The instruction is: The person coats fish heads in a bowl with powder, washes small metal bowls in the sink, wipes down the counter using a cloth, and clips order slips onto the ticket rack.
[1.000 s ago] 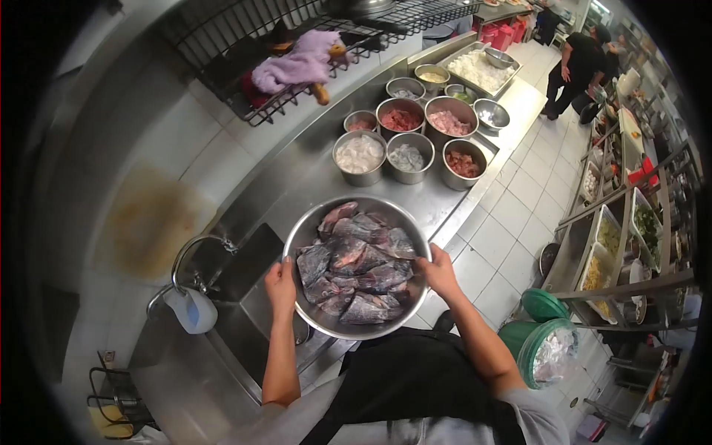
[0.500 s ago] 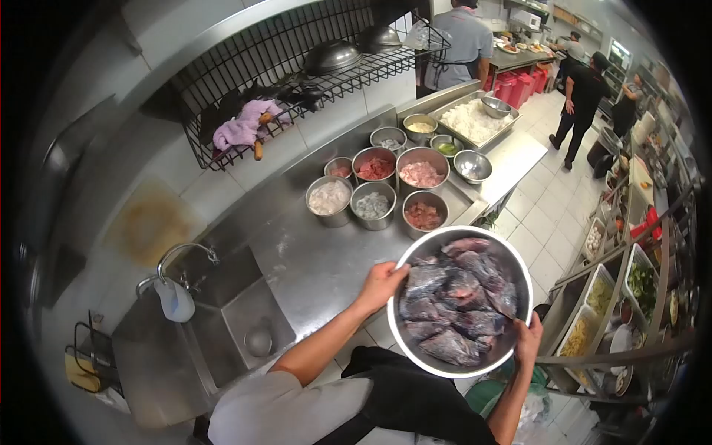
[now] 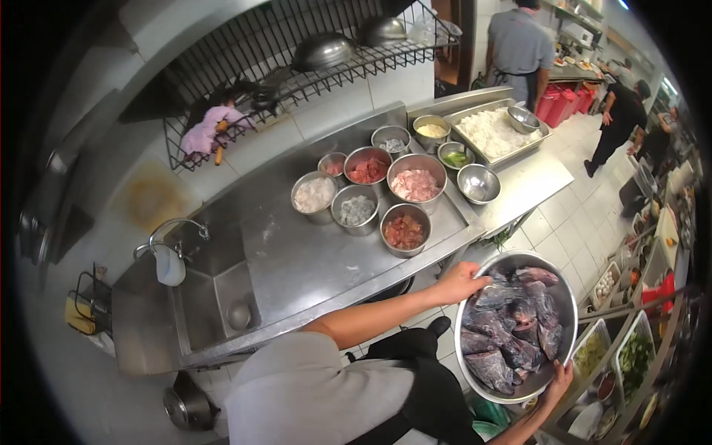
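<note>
A large round metal bowl is held level between my two hands, out over the tiled floor. Inside it lie several dark-skinned pieces of raw fish. My left hand grips the rim on the upper left side, fingers closed over the edge. At the lower right of the rim, my right hand is closed on the bowl, its fingers partly hidden beneath and behind it. The steel counter lies to the left of the bowl, not touching it.
Several metal pots of cut raw meat, a tray of rice and a small empty bowl stand on the counter. A sink is at left, a wire rack above. Food containers line the right shelf. Several people work farther back.
The bowl of fish has moved right and down, away from the counter, with both hands still on it. My view has turned, and my body has shifted to the right.
</note>
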`<act>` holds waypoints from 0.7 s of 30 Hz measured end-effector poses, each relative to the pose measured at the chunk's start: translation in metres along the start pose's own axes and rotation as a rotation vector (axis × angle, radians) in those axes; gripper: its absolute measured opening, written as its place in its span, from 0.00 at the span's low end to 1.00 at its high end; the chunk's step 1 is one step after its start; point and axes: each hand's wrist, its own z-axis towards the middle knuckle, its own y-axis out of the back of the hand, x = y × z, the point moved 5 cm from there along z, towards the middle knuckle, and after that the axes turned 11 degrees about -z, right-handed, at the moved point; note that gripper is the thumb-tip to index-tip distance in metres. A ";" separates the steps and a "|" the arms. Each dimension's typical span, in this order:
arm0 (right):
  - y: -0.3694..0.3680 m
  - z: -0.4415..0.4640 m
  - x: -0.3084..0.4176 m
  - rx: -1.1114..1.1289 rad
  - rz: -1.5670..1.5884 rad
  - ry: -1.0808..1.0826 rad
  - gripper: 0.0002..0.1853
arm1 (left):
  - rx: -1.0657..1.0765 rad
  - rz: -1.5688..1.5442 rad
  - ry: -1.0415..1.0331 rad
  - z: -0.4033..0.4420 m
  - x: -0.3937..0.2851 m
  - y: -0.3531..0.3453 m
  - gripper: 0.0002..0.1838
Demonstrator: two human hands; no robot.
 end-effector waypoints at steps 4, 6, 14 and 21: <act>0.043 0.040 -0.017 -0.109 -0.216 -0.003 0.13 | 0.046 -0.057 -0.003 0.065 0.007 -0.051 0.15; 0.095 0.074 -0.017 -0.165 -0.264 0.001 0.18 | 0.076 -0.007 -0.089 0.122 -0.008 -0.095 0.14; 0.122 0.098 0.036 -0.447 -0.023 -0.082 0.11 | 0.346 -0.133 0.072 0.205 -0.065 -0.179 0.11; 0.120 0.174 -0.040 -0.435 0.099 -0.193 0.05 | 0.256 -0.052 0.288 0.269 0.021 -0.212 0.13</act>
